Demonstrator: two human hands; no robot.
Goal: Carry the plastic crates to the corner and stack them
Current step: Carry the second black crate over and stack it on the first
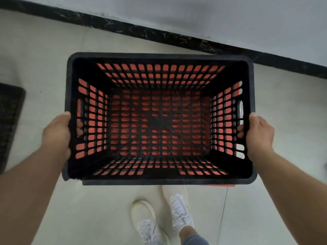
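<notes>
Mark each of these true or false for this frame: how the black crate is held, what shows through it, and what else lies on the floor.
1. Both hands grip the black crate at its short ends. True: the left hand and the right hand each hold one end, fingers through the handle slots.
2. The black crate holds several loose items. False: it is empty.
3. Something red shows through the crate's slots. True: a red crate lies under it, an edge peeking out at the near side.
4. A blue crate sits at the left edge. False: a dark crate sits there, partly cut off.
5. The person is barefoot. False: they wear white sneakers.
</notes>
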